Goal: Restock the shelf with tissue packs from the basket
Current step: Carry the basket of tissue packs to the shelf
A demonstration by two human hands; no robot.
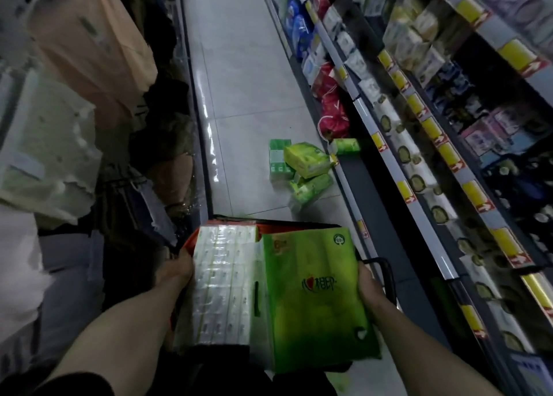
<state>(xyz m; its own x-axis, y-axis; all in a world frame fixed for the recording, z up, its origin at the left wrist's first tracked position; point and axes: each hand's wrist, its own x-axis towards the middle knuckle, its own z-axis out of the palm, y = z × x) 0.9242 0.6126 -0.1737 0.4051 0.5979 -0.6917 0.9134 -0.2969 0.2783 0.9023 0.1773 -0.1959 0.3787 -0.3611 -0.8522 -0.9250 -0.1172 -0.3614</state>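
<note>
While fingers (pixel 365 279) grip the tissue pack (pixel 311 291), loose packs (pixel 305 160) litter the floor (pixel 245 96).

- Left forearm (pixel 119 330): bare, reaches in from lower left.
- Left hand (pixel 176 268): grips the left edge of the tissue pack (pixel 314 291); fingers hidden underneath.
- Right forearm (pixel 419 345): bare, reaches in from lower right.
- Right hand (pixel 369 285): grips the opposite edge; fingers hidden.
</note>
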